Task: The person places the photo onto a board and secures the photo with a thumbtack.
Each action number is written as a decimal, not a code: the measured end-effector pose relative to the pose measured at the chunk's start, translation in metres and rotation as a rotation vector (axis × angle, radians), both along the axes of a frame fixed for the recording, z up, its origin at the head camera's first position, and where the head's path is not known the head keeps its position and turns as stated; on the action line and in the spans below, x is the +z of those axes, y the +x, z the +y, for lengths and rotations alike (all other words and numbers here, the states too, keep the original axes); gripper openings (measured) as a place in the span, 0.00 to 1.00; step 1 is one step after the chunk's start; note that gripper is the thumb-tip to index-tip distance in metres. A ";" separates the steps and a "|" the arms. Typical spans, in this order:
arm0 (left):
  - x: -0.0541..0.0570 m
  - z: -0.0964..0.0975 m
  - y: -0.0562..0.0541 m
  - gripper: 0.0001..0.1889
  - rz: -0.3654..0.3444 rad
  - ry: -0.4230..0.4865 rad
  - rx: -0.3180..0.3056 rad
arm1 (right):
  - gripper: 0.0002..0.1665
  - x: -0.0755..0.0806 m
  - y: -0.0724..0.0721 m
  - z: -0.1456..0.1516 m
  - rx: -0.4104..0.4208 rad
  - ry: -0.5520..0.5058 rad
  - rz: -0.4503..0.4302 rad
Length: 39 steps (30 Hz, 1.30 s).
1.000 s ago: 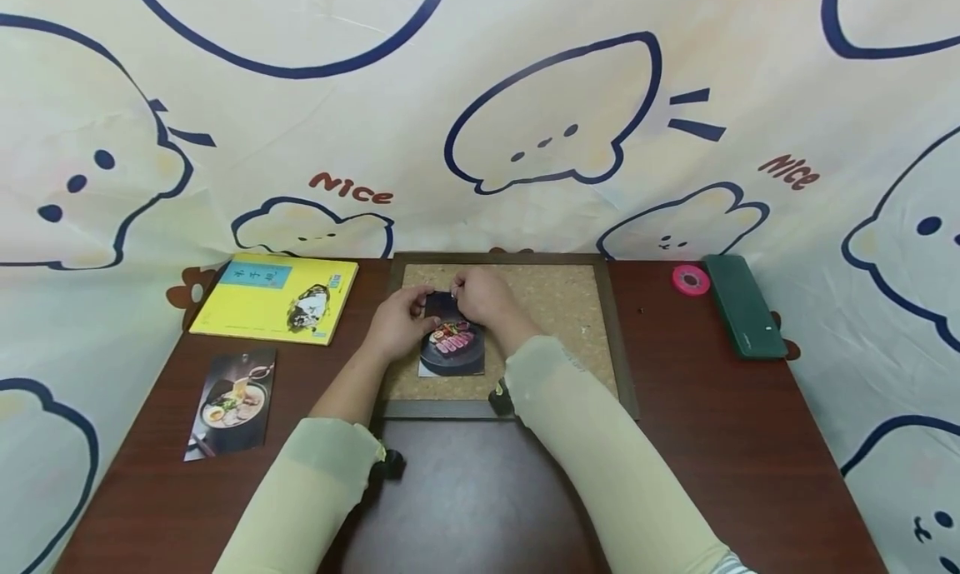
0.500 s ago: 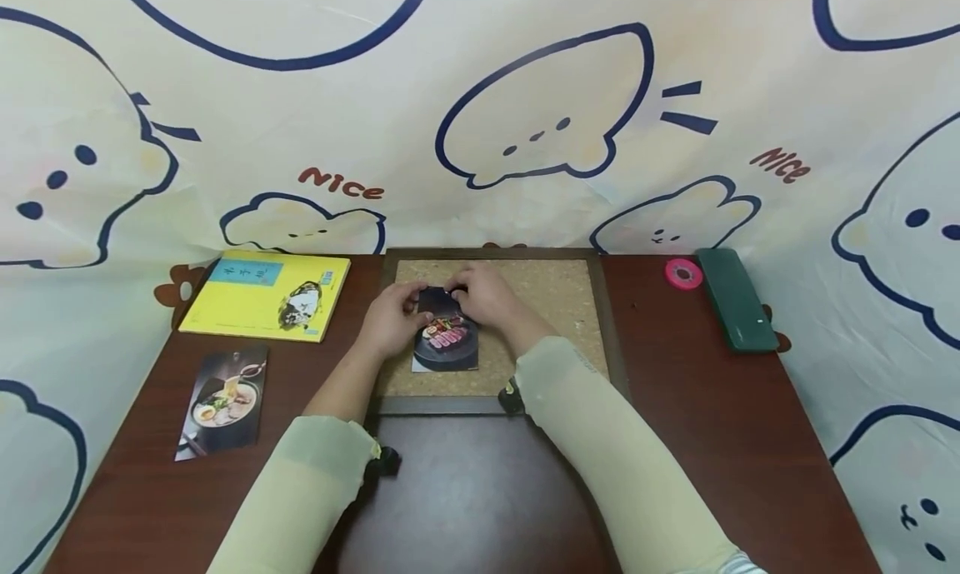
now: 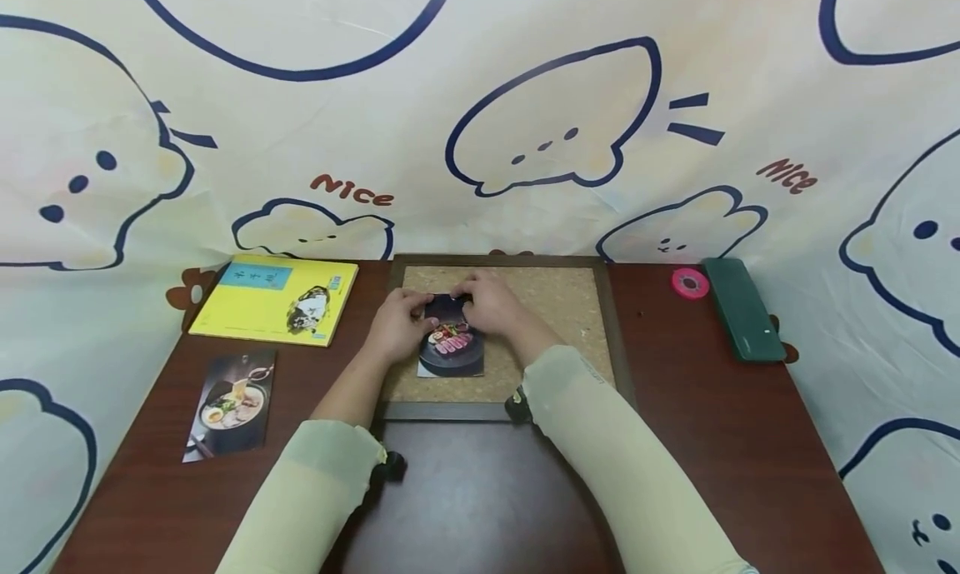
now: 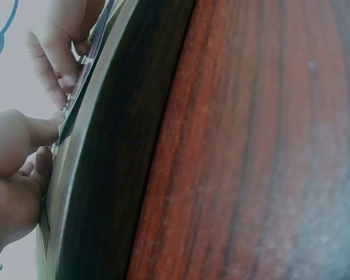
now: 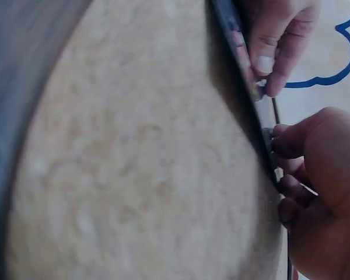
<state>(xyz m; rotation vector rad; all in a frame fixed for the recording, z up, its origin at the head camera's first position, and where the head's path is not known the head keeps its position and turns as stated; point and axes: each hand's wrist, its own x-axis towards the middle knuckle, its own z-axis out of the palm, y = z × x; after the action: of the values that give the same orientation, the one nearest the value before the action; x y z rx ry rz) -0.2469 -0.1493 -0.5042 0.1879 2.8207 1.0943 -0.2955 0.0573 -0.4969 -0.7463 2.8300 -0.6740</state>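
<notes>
A dark food photo (image 3: pixel 452 353) lies over the left part of a framed corkboard (image 3: pixel 555 307). My left hand (image 3: pixel 397 324) pinches its upper left edge, thumb on the front. At the upper right corner, my right hand (image 3: pixel 491 305) holds the photo with bent fingers. In the right wrist view, a small grey piece (image 5: pixel 268 133) shows at the right thumb's tip, too blurred to name surely; the photo stands slightly off the cork there. The left wrist view catches both hands along the photo's edge, seen side-on.
A second photo (image 3: pixel 231 403) of a noodle bowl lies on the brown table (image 3: pixel 720 466) at left, below a yellow book (image 3: pixel 273 299). A pink ring-shaped roll (image 3: pixel 690 283) sits beside a green case (image 3: pixel 742 307) at right. A patterned cloth (image 3: pixel 547 141) hangs behind.
The right hand's fingers have shifted slightly right and spread a little at the photo's top corner, and its forearm has swung outward. The left hand and photo keep their place on the board.
</notes>
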 end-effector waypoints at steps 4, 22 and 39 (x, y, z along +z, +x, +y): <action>0.003 0.000 0.003 0.25 0.005 -0.003 -0.002 | 0.26 0.004 0.003 0.003 0.007 -0.028 -0.030; 0.008 -0.008 0.011 0.25 0.049 0.119 0.043 | 0.33 0.014 0.024 0.032 -0.090 -0.340 -0.206; 0.003 -0.015 0.031 0.21 0.112 0.163 0.055 | 0.38 0.009 0.050 0.073 -0.116 -0.468 -0.228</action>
<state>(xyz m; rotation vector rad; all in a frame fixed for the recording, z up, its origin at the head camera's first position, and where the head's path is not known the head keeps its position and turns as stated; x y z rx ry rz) -0.2162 -0.1639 -0.5009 0.1930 2.8483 1.3685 -0.2459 0.1300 -0.4883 -0.5190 2.5433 -1.3731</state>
